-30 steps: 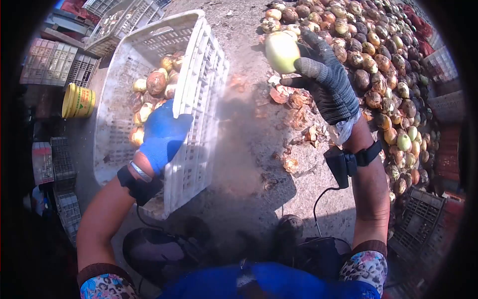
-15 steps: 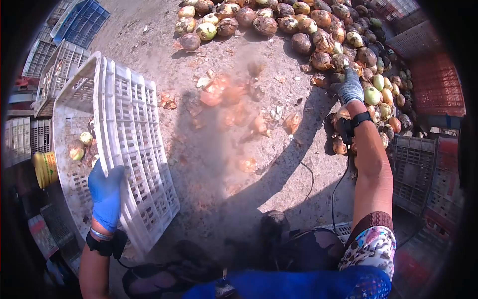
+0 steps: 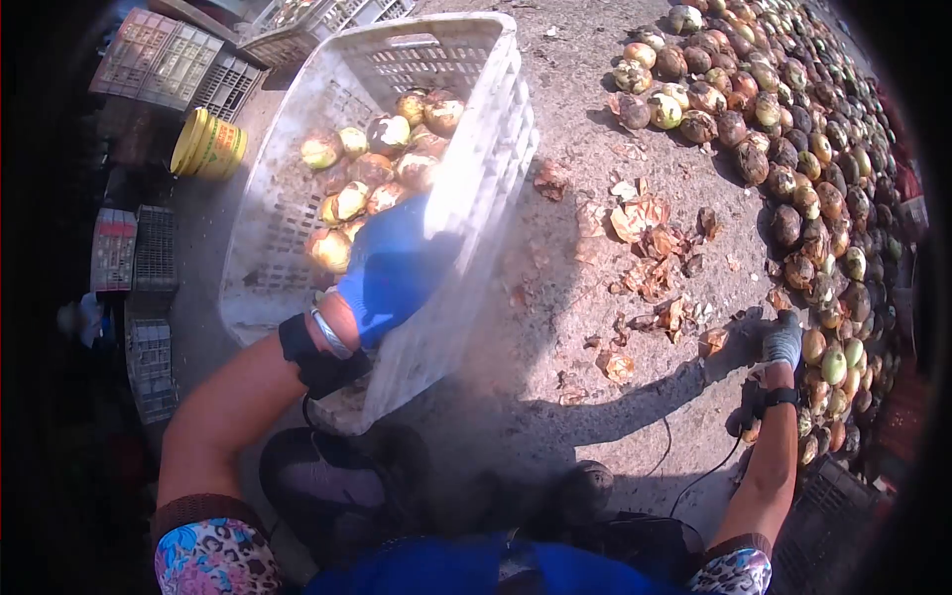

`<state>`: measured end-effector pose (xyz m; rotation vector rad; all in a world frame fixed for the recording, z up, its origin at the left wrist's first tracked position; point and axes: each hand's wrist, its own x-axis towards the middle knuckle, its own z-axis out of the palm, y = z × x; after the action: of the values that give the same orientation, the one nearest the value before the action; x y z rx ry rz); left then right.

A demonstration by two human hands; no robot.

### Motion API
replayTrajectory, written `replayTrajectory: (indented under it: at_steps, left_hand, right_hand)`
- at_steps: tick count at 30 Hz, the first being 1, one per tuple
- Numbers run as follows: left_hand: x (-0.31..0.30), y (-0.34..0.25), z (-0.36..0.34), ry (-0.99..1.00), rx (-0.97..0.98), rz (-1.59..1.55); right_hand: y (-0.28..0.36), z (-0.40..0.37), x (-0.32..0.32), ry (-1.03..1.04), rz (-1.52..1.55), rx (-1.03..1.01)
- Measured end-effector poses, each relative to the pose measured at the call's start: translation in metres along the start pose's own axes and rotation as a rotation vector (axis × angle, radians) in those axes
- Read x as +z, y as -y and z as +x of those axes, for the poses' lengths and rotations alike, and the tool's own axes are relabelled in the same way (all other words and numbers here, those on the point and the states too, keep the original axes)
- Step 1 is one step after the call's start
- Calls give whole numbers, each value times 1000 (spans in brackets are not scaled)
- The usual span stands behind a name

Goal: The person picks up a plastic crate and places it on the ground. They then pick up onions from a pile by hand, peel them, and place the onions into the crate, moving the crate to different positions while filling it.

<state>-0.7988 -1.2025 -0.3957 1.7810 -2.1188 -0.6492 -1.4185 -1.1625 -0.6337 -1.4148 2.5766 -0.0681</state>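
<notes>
A white plastic crate (image 3: pixel 260 233) leans at a tilt in front of me on the left, with several onions (image 3: pixel 371 171) lying in it. My left hand (image 3: pixel 402 263), in a blue glove, is closed at the crate's near right side rim; blur hides its fingertips. Far to the right, my right hand (image 3: pixel 782 339), in a grey glove, is low at the near edge of a big onion pile (image 3: pixel 798 193). Its fingers point away from me, and I cannot see whether they hold anything. Black bands with cables circle both wrists.
Dry onion skins (image 3: pixel 650 238) litter the concrete between crate and pile. A yellow bucket (image 3: pixel 210 145) lies on its side at the left. More crates (image 3: pixel 159 58) stand at the upper left, and a dark crate (image 3: pixel 823 511) is at the lower right.
My view has turned, so the crate and pile appear shifted. More onions show inside the crate, and my left arm now reaches across toward its side. My right hand is lower, along the pile's near edge.
</notes>
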Motion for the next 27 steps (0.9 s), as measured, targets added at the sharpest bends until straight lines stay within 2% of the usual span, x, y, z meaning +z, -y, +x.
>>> replayTrajectory:
  at_steps: [2,4,5,6,7,8,9,11,12,13,14,15,16,17,19,20,22,24,25,27]
  left_hand:
    - [5,1,0,-48,-28,55]
    - [-2,-4,0,-27,-65,62]
    - [-2,-7,-1,28,-85,68]
    - [-2,-7,-2,-29,-90,40]
    - [0,-9,0,-72,-74,1]
    - [-8,-17,-1,-36,-45,-51]
    - [-5,-19,2,-7,-97,-33]
    - [-7,-20,3,108,-139,-181]
    - [2,-9,3,36,-86,-316]
    - [1,-6,5,57,-106,-320]
    - [4,-3,4,70,-114,-472]
    - [5,-5,2,81,-100,-564]
    - [4,-5,1,83,-91,-654]
    - [2,-3,0,87,-94,-647]
    - [1,0,2,72,-50,-451]
    - [1,-1,3,80,-54,-442]
    - [0,-4,4,85,-191,-443]
    - [2,-13,3,66,-165,-388]
    - [3,-13,3,45,-197,-428]
    - [5,-13,3,-1,-240,-453]
  right_hand:
    - [38,17,-12,192,719,318]
    - [97,23,-38,129,1217,-15]
    - [157,7,-78,230,1398,-26]
    - [224,-41,-140,364,1486,-161]
    - [263,-55,-175,741,1600,-253]
    - [296,-62,-187,879,1731,-396]
    - [319,-97,-215,666,1732,-605]
    - [327,-114,-225,332,1364,-846]
    - [314,-109,-209,223,1171,-863]
    - [298,-107,-200,45,649,-737]
    - [272,-120,-181,-91,426,-630]
    - [240,-126,-165,24,326,-501]
    - [198,-124,-133,-78,194,-419]
    - [160,-129,-124,1,111,-253]
    - [91,-133,-105,-15,-101,66]
    - [58,-132,-103,22,-62,147]
    - [11,-125,-92,25,-14,224]
    - [-25,-107,-61,96,82,209]
    - [-6,-110,-77,219,-88,219]
    - [1,-107,-82,221,-124,256]
